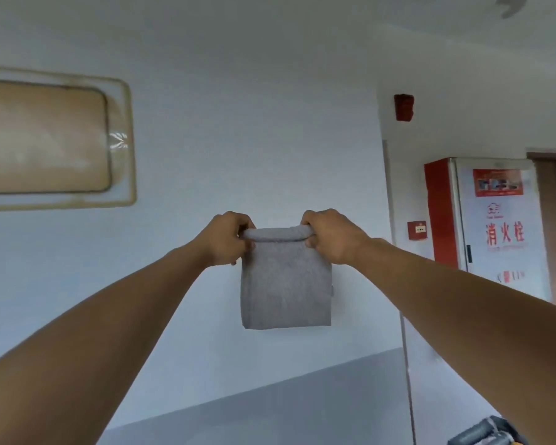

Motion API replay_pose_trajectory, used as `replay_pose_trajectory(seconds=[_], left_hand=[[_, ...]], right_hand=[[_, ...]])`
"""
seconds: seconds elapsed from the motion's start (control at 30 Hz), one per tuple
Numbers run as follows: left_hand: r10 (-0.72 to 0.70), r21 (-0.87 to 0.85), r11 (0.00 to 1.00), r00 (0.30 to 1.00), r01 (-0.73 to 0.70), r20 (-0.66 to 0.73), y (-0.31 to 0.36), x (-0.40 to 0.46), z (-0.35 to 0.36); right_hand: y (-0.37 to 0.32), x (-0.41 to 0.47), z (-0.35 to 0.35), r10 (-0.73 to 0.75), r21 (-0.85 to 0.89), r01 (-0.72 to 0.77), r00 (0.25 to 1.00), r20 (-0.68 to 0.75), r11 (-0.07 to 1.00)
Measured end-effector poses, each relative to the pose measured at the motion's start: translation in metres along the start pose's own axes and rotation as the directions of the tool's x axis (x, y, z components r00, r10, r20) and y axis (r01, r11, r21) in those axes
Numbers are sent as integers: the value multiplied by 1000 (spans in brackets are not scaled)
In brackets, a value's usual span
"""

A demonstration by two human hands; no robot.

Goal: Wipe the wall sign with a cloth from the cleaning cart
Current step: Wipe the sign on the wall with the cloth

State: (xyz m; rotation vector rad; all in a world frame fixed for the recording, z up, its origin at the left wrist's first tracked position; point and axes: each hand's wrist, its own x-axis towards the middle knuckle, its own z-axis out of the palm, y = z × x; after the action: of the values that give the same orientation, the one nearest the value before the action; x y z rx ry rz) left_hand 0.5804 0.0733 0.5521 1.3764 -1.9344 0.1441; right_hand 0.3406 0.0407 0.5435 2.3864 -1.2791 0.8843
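Both my forearms reach out and up. My left hand (227,239) pinches the top left corner of a grey, folded terry cloth (285,281), fingers curled tight around the rolled upper edge; my right hand (329,236) grips the top right corner the same way. The cloth hangs flat and rectangular between the two hands, lower edge free, in front of the pale blue-white wall (254,123). At the bottom right corner, a dark grey rolled item (482,433) shows, part cut off; cannot tell what it is. Up and left on the wall, well apart from the cloth, sits the beige rounded-rectangle wall sign in a yellowed clear plastic frame (45,139). Further right: a small red alarm box (417,230), a red-and-white fire hydrant cabinet (482,216), a red wall-mounted device (403,107) above.
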Motion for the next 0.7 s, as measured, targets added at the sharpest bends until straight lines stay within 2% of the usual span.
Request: replay_pose_trajectory(seconds=[0.37, 0.53, 0.7], left_hand=[[-39, 232, 970, 989, 72, -143, -136, -41, -171], [-19, 271, 958, 968, 89, -250, -172, -35, -207], [4, 279, 956, 952, 86, -307, -189, -17, -211]], right_hand=[[-195, 109, 42, -108, 63, 118, 984, -144, 991], [-240, 154, 49, -96, 31, 107, 964, -246, 994], [-249, 191, 62, -62, -55, 45, 924, -378, 997]])
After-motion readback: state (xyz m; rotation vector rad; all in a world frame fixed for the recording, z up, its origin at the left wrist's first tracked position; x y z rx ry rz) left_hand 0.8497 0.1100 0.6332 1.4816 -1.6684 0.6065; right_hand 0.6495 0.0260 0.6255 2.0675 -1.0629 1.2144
